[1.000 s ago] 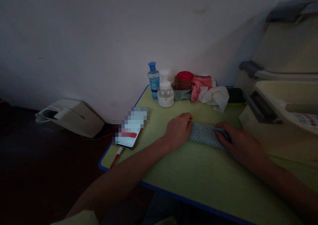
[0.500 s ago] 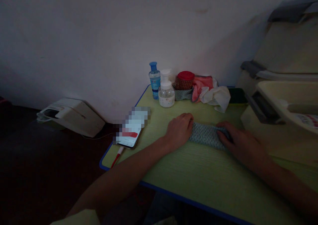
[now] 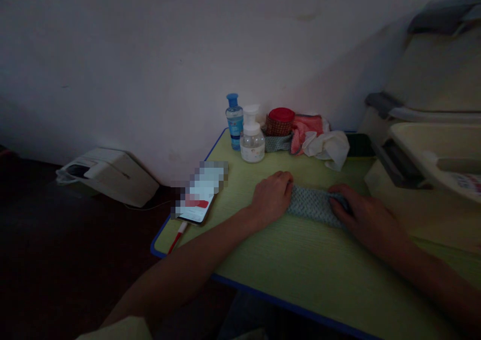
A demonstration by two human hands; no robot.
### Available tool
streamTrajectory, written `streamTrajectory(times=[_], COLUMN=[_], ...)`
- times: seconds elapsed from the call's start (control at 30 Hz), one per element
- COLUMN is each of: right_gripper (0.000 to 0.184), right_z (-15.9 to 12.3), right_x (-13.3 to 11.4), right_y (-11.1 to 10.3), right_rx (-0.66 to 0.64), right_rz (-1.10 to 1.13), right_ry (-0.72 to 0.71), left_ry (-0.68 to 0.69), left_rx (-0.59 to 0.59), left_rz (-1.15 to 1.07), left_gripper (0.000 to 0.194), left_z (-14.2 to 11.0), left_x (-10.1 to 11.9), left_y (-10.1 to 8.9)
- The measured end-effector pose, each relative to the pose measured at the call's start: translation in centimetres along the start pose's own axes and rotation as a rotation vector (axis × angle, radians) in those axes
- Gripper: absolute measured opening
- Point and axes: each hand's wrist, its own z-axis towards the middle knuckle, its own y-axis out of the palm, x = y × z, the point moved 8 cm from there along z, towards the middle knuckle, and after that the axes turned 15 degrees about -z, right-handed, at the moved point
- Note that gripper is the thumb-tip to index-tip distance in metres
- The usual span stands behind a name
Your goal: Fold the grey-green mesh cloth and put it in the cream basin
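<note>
A grey-green knitted strip (image 3: pixel 313 205) is stretched flat just over or on the green tabletop, between my two hands. At its left end, my left hand (image 3: pixel 272 196) is closed on the edge, with the fingertips partly hidden. My right hand (image 3: pixel 356 215) grips the other end, thumb in front and fingers behind, where the strip looks folded or rolled over. I cannot make out whether anything else lies inside that fold.
A phone (image 3: pixel 203 192) with a red-and-white cable lies on the left of the table (image 3: pixel 263 270). Behind stand a blue bottle (image 3: pixel 235 124), a clear pump bottle (image 3: pixel 252 144), a red roll (image 3: pixel 281 121) and crumpled cloths (image 3: pixel 326 147). Storage bins (image 3: pixel 421 200) border the right; a white bin (image 3: pixel 112 177) lies on the floor.
</note>
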Motion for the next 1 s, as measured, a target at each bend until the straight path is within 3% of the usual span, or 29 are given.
streamTrajectory(times=[0.27,0.8,0.9,1.0], right_gripper=[0.028,0.027,0.028,0.027], right_z=[-0.1,-0.2,-0.4,-0.8], right_x=[-0.1,-0.1,-0.3,-1.0], right_y=[-0.3,0.1,-0.2,-1.4], right_rx=[0.075,0.028,0.124,0.333], right_rz=[0.019,-0.017,-0.023,0.0], right_ry=[-0.045,-0.031,-0.071,-0.19], left_ry=[0.008,-0.003,0.06,0.207], left_rx=[0.002,0.024,0.042,0.067], left_rz=[-0.005,0.056,0.127,0.217], left_gripper=[0.02,0.022,0.021,0.02], left_z=[0.0,-0.4,-0.5,-0.6], left_x=[0.1,0.3,0.8,1.8], left_y=[0.0,-0.2,-0.3,-0.2])
